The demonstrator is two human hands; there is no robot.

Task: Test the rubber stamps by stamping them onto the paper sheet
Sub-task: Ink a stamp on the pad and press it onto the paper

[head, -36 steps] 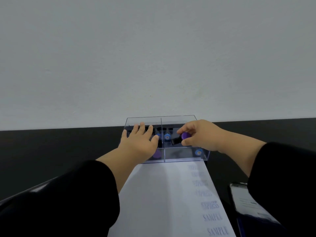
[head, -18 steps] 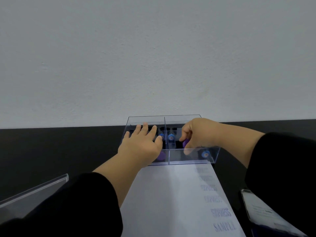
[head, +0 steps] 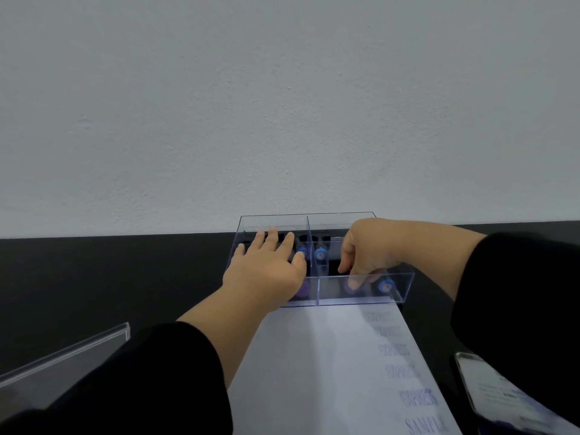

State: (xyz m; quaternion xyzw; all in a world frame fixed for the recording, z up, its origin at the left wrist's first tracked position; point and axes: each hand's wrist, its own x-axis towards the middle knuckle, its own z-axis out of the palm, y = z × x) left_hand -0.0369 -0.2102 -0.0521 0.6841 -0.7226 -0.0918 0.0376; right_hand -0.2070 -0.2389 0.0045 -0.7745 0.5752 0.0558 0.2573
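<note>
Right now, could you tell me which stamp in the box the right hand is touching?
The purple-capped stamp at the front of the right compartment, under the right hand; the blue-capped stamps lie untouched.

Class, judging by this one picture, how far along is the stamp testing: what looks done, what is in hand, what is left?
Done: the white paper sheet already carries a column of blue imprints down its right side. In hand: the right hand reaches into the right compartment of the clear plastic box, fingers at a purple-capped stamp; the left hand lies flat over the left compartment. Left: blue-capped stamps sit in the box; which are untested cannot be told.
</note>
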